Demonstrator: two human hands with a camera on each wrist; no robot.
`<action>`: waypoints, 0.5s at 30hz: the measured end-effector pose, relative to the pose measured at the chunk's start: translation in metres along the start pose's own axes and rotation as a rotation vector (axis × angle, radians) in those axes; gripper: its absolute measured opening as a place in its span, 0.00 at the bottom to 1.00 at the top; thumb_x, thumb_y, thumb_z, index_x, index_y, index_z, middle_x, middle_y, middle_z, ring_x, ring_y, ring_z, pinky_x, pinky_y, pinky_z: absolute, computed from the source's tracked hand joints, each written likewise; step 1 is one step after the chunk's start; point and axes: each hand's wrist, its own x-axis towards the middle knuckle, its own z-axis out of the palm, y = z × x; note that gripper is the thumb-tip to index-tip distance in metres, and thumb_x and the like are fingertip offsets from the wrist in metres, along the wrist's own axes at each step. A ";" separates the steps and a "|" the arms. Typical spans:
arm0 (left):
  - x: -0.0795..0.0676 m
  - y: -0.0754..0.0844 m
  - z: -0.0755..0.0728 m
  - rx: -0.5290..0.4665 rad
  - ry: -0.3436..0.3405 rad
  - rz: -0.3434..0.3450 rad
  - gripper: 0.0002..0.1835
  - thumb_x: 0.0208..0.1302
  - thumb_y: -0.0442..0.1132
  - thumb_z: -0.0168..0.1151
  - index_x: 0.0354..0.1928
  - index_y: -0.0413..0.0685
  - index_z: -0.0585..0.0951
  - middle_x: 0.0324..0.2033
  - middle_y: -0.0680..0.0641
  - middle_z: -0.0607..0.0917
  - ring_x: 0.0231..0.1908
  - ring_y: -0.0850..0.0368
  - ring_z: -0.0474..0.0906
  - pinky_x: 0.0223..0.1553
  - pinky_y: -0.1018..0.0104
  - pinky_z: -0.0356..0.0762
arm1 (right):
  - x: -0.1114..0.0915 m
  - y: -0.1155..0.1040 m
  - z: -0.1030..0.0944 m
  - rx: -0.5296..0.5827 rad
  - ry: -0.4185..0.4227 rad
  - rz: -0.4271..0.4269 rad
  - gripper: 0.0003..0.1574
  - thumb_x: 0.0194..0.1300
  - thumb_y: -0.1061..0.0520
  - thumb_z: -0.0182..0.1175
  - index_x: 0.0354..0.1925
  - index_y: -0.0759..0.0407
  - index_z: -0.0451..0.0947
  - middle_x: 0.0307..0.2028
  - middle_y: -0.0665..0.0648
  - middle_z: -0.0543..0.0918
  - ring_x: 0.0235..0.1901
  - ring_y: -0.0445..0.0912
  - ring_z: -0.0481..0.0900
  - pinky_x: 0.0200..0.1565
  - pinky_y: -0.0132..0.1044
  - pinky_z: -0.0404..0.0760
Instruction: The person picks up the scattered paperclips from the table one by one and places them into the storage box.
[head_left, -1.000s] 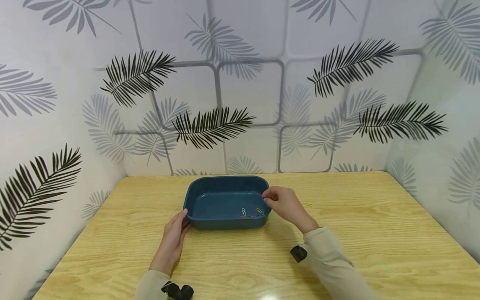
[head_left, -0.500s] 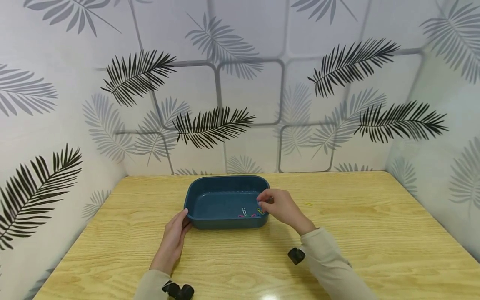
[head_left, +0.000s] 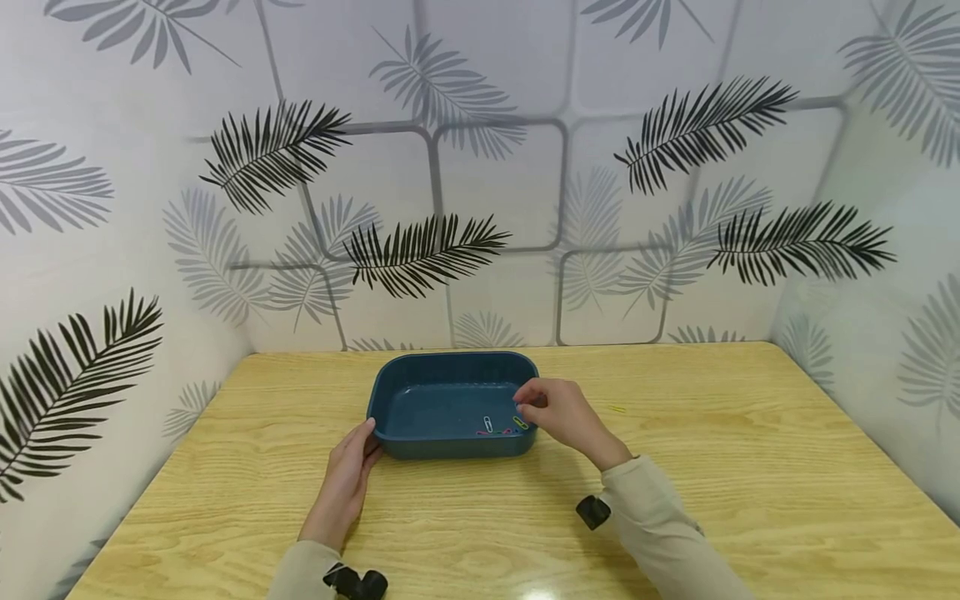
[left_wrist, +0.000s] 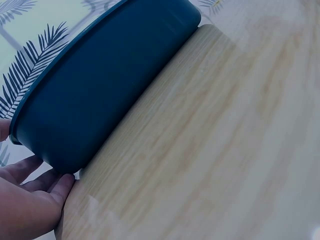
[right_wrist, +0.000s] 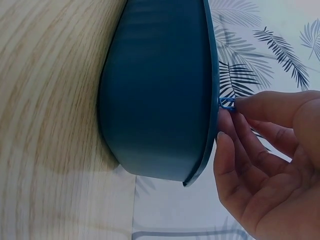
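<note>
A dark blue rectangular basin (head_left: pixel 442 448) stands on the wooden table. My left hand (head_left: pixel 347 475) grips its near left corner, thumb at the rim and the other fingers against the outer wall; the left wrist view shows those fingers low on the basin's side. Over the right end of the basin, my right hand (head_left: pixel 564 417) pinches a blue paper clip (right_wrist: pixel 227 103) between thumb and fingertips, at rim height. Inside the basin near that hand lie a white paper clip (head_left: pixel 487 424), a yellow-green paper clip (head_left: pixel 520 422) and several small pink and blue ones, partly hidden by the near wall.
A thin yellow item (head_left: pixel 617 408), too small to identify surely, lies on the table (head_left: pixel 750 467) to the right of the basin. Behind the table rises a wall (head_left: pixel 510 292) with a leaf pattern.
My right hand has moved slightly left, from the basin's right rim to over its inside, and then stays nearly still. The left hand and the basin have not moved.
</note>
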 end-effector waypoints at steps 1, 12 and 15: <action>0.000 0.000 0.000 0.002 -0.001 0.000 0.31 0.78 0.45 0.44 0.72 0.30 0.54 0.69 0.32 0.57 0.69 0.44 0.54 0.68 0.56 0.55 | 0.000 0.000 0.000 -0.005 0.001 -0.005 0.06 0.61 0.68 0.61 0.36 0.61 0.83 0.31 0.52 0.83 0.28 0.42 0.78 0.31 0.35 0.78; 0.000 0.001 -0.001 0.007 -0.002 -0.004 0.31 0.78 0.46 0.43 0.72 0.31 0.53 0.70 0.32 0.56 0.69 0.44 0.53 0.68 0.56 0.54 | 0.000 0.000 -0.001 -0.017 0.000 -0.012 0.05 0.62 0.66 0.62 0.37 0.61 0.83 0.31 0.52 0.83 0.29 0.42 0.78 0.33 0.36 0.79; 0.000 0.001 0.000 0.012 0.002 -0.004 0.32 0.78 0.46 0.43 0.72 0.30 0.54 0.70 0.32 0.56 0.69 0.44 0.54 0.68 0.56 0.55 | 0.000 0.001 -0.002 -0.014 -0.003 -0.010 0.05 0.62 0.66 0.62 0.37 0.61 0.83 0.32 0.52 0.84 0.30 0.43 0.79 0.33 0.37 0.79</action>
